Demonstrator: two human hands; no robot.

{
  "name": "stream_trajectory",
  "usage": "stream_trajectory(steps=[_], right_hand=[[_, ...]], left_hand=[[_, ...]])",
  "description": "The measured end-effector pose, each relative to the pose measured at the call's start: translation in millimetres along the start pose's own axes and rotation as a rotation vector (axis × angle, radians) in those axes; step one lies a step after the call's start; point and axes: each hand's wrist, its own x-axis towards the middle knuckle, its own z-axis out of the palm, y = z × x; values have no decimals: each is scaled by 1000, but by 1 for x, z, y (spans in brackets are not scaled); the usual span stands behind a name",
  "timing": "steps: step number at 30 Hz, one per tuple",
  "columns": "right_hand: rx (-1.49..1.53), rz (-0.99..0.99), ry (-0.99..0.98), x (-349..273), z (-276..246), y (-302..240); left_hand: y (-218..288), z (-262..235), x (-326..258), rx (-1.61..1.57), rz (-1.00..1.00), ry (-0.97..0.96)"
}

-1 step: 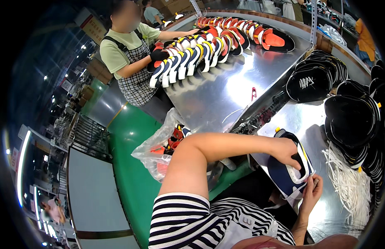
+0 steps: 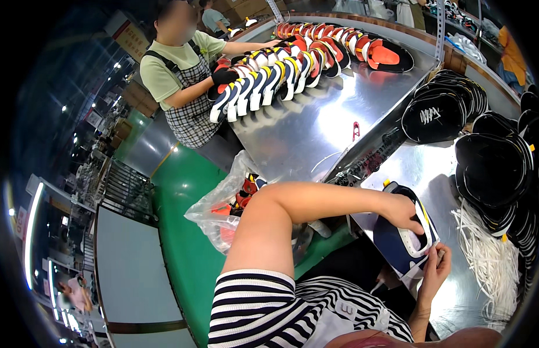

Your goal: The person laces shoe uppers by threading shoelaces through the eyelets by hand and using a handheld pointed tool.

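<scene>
A navy shoe upper (image 2: 390, 246) with white and yellow trim rests at the near edge of the metal table in front of me. My left hand (image 2: 402, 213) grips it at the opening, with fingers reaching inside. At its right edge, beside the white eyelet strip, my right hand (image 2: 437, 264) is closed in a pinch. Between those fingertips there seems to be a thin white lace end, mostly hidden. A heap of white laces (image 2: 489, 261) lies to the right of that hand.
Stacked black shoe uppers (image 2: 493, 168) stand along the right side. Across a divider, a co-worker (image 2: 182, 87) handles rows of uppers (image 2: 263, 84) on another metal table (image 2: 292, 139). A clear plastic bag (image 2: 208, 211) of uppers is at left, above the green floor (image 2: 176, 232).
</scene>
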Motion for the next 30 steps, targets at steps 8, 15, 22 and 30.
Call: stream_trajectory(steps=[8, 15, 22, 30], right_hand=[[-28, -165, 156, 5, 10, 16], [82, -258, 160, 1, 7, -1], [206, -145, 72, -33, -6, -34], [107, 10, -20, -42, 2, -37]], left_hand=[[4, 30, 20, -839, -287, -257], [36, 69, 7, -1361, -77, 66], [67, 90, -20, -1361, 155, 352], [76, 98, -39, -904, -10, 544]])
